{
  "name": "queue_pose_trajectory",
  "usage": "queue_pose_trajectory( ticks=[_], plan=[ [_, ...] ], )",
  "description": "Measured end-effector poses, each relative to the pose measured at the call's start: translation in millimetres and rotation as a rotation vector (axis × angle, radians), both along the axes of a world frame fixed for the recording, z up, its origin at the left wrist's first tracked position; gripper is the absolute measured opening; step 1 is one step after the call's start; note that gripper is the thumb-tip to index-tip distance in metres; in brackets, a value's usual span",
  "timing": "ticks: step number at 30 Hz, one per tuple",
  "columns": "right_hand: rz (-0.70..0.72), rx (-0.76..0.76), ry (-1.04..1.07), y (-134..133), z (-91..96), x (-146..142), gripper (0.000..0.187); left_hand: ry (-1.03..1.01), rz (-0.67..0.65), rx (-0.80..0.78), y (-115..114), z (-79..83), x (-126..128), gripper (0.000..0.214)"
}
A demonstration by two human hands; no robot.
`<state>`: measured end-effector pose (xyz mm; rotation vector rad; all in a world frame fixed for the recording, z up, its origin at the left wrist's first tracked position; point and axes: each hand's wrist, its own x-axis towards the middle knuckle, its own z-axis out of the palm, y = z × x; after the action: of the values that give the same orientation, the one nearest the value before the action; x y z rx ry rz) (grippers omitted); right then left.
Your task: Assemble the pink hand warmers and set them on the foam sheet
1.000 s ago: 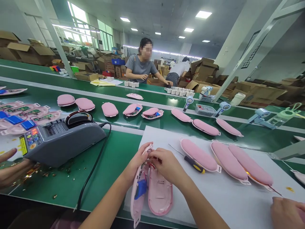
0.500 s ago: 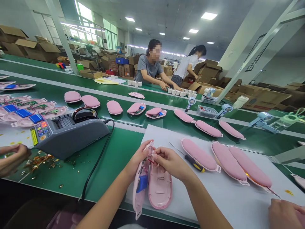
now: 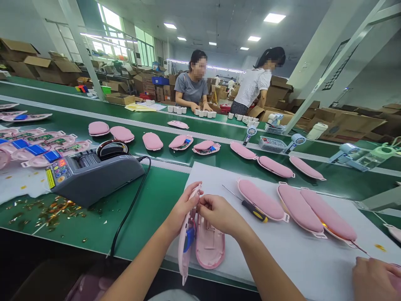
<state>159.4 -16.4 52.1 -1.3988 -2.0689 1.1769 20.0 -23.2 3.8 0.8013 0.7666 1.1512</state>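
Note:
My left hand [image 3: 185, 209] grips the upper end of a pink plastic shell half [image 3: 183, 267], which is tilted on its edge. Inside that half are a blue battery pack [image 3: 189, 239] and a red wire. Its matching pink shell half [image 3: 210, 255] lies hollow side up on the white sheet, close beside it. My right hand [image 3: 219, 213] has thumb and fingers pinched together between the tops of the two halves; whatever they hold is hidden. A screwdriver [image 3: 255, 211] with a black and yellow handle lies to the right, against a closed pink case [image 3: 261, 200].
A grey tape dispenser [image 3: 100, 179] with a black cord stands left, near amber tape scraps [image 3: 59, 213]. More pink cases [image 3: 328, 215] lie right and along the green bench. Another person's hand [image 3: 374, 278] is at lower right. Two people work across the bench.
My right hand has turned slightly and moved inward, hiding the pinched spot. The left shell half has tipped more upright. Another person's hand at far left has gone from view.

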Motion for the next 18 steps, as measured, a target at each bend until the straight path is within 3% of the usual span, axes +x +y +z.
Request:
queue_pose_trajectory(
  ticks=[12,18],
  plan=[
    [0.015,0.023,-0.024,-4.9,6.7,-3.7,0.018,0.209,0.141,0.095,-9.7,5.7,9.4,0.072],
    [0.031,0.058,-0.097,-1.0,6.1,-4.0,0.021,0.137,0.17,0.029,-7.1,3.6,9.5,0.075]
  ],
)
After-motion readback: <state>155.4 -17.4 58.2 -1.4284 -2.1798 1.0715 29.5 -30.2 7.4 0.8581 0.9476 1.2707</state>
